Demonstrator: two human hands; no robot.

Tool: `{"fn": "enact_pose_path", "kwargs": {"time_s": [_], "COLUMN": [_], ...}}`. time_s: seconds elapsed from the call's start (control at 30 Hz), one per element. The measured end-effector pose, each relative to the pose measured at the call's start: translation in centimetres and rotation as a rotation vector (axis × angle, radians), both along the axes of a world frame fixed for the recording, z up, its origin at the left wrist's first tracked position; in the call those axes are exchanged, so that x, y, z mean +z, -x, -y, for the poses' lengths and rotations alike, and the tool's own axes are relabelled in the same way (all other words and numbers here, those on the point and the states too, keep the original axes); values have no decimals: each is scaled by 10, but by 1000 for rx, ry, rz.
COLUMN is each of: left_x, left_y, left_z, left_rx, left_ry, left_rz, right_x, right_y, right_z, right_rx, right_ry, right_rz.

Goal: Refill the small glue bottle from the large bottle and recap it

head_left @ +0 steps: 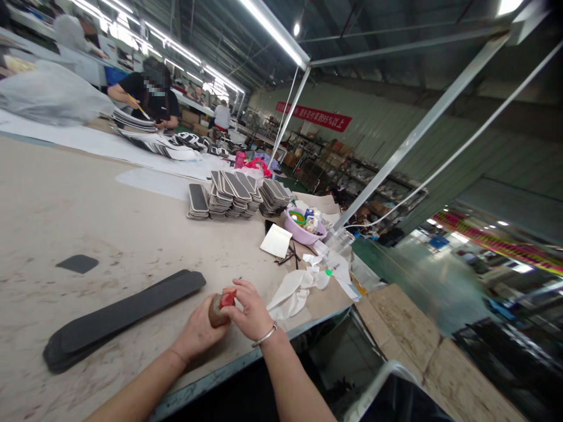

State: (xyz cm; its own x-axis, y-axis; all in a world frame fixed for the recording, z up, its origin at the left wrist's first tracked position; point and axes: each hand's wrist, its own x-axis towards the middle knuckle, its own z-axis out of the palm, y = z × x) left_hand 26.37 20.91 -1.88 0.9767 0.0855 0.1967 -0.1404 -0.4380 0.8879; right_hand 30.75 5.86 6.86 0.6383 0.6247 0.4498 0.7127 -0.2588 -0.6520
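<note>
Near the table's front edge, my left hand is wrapped round a small brownish round container. My right hand, with a bracelet at the wrist, grips the red cap at the container's top between thumb and fingers. Both hands are close together above the paper-covered table. Left of them lies a stack of long dark grey strips with rounded ends. A small dark grey piece lies flat farther left.
Piles of grey pads stand at the table's back. To their right are a purple basket, a white pad and crumpled white paper. A person works across the table; a metal post rises at right.
</note>
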Motion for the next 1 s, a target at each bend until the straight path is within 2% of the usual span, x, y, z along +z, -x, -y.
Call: {"fn": "enact_pose_path", "kwargs": {"time_s": [0.13, 0.3, 0.47, 0.57, 0.67, 0.77, 0.87, 1.0], "left_x": [-1, -2, -9, -6, 4, 10, 2, -9], "left_y": [0, 2, -2, -3, -1, 1, 0, -4], "left_z": [1, -2, -5, -4, -2, 0, -2, -5], "left_rx": [14, 15, 0, 49, 15, 11, 13, -4], "left_ry": [22, 26, 46, 43, 16, -21, -45, -88], "left_rz": [-16, -50, 33, -3, -60, -94, -79, -70], "right_x": [-2, -22, -35, -31, -23, -18, -18, -17], "right_y": [8, 29, 42, 42, 40, 39, 37, 28], "right_z": [-5, -17, -38, -39, -29, -20, -20, -21], "right_rx": [-73, -347, -608, -576, -529, -618, -637, -548], "right_ry": [6, 9, -86, -91, -32, -26, -6, 51], "right_rz": [94, 93, 31, 6, -13, -32, -8, 61]}}
